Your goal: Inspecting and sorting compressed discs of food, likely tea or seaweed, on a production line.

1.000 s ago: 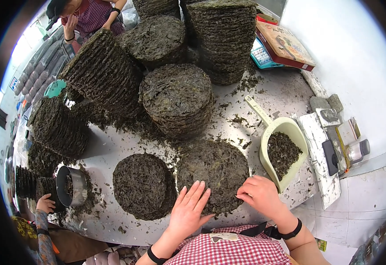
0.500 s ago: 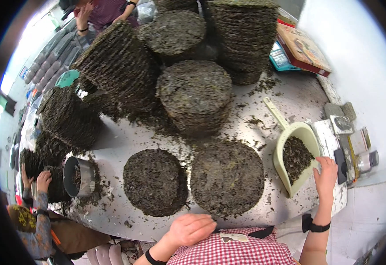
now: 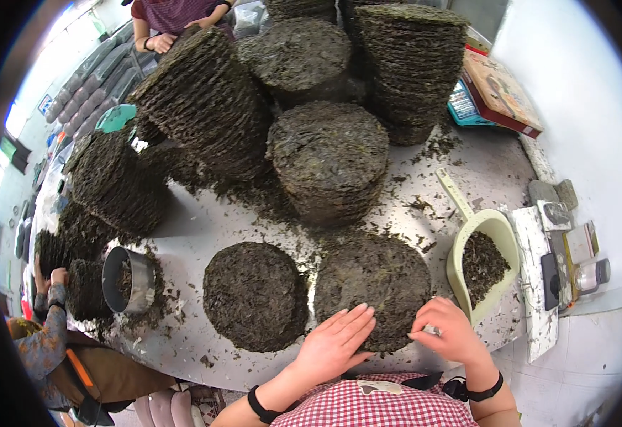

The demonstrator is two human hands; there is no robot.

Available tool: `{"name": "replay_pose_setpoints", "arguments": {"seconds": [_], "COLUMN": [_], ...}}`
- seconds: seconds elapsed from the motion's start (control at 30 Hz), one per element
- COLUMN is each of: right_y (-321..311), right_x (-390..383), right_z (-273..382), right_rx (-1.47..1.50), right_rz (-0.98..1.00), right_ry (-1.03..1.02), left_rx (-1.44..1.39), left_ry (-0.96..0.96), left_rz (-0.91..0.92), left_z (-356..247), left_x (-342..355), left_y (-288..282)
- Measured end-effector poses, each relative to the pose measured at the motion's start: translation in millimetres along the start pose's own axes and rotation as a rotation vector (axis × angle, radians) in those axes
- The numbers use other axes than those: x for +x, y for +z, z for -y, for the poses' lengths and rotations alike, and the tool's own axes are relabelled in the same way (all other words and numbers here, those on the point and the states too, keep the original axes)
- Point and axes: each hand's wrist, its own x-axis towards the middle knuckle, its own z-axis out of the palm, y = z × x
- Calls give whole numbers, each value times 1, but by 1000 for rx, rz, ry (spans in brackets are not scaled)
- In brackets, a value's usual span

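My left hand [image 3: 336,341] lies with outstretched fingers on the front of a round, flattish cake of dark dried leafy material [image 3: 371,274], which looks like seaweed. At that cake's right front edge, my right hand [image 3: 447,331] is curled with thumb and finger drawn together; what is between them is too small to make out. A second round dark cake [image 3: 252,295] lies just to the left. A pale dustpan [image 3: 455,263] holding dark scraps is to the right of my right hand.
Tall layered stacks [image 3: 410,78] crowd the back. A metal ring [image 3: 140,288] sits left among crumbs. Boxes [image 3: 503,92] and a white board with small tools [image 3: 539,334] line the right. A co-worker's hands [image 3: 55,277] are far left; another person [image 3: 176,21] stands opposite.
Half a second ago my right hand was beside the dustpan and my left at the table edge; both have returned to the right cake. The person opposite lowered a hand. The view has shifted slightly.
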Motion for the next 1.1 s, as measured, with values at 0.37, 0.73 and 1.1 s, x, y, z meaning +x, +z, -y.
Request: {"name": "replay_pose_setpoints", "arguments": {"seconds": [0.37, 0.73, 1.1], "right_y": [-21, 22, 24], "right_x": [-42, -20, -10], "right_z": [-63, -29, -15], "right_rx": [617, 858, 1243], "right_rz": [-361, -297, -292], "right_ry": [561, 371, 487], "left_rx": [129, 179, 23], "left_ry": [93, 21, 99], "left_rz": [122, 18, -85], "left_z": [0, -13, -3], "left_x": [7, 11, 9], "left_y": [1, 6, 0]}}
